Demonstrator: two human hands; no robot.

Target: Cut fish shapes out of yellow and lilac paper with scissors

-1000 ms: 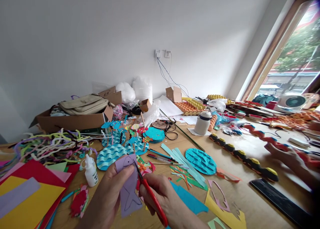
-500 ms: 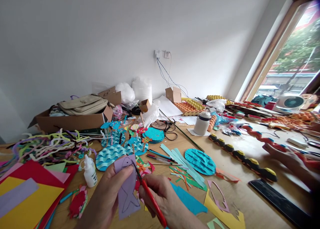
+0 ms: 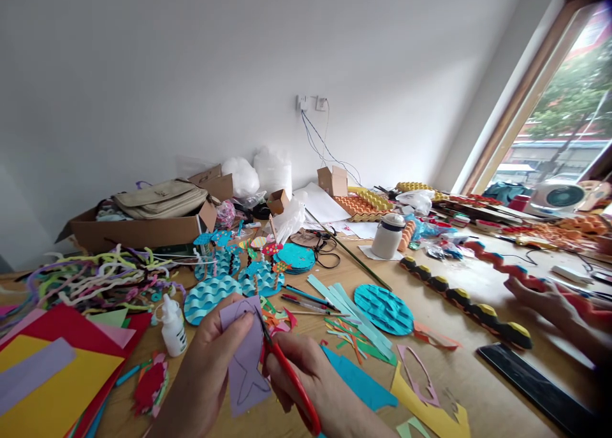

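A purple paper strip [image 3: 247, 377] with a fish drawn in dark outline is pinched by my left hand [image 3: 216, 349], the thumb over its upper part. My right hand [image 3: 302, 365] grips red-handled scissors [image 3: 299, 390]. Their dark blades lie at the paper's upper right edge. Left of my left hand a white glue bottle [image 3: 173, 326] stands upright on the table. Just beyond the paper are colourful scraps [image 3: 281, 317] and blue wavy discs [image 3: 210, 299]. Blue paper [image 3: 358, 377] lies right of my right hand.
Coloured sheets [image 3: 62, 368] and pipe cleaners [image 3: 95, 278] cover the left side. A blue disc [image 3: 383, 309], a white jar [image 3: 387, 236], a yellow-black egg-carton strip [image 3: 459, 298] and a black tray [image 3: 530, 387] are to the right. Another person's hand [image 3: 545, 301] holds a red strip.
The scissor handles have spread apart a little and shifted slightly. My left thumb has moved slightly up and left on the paper.
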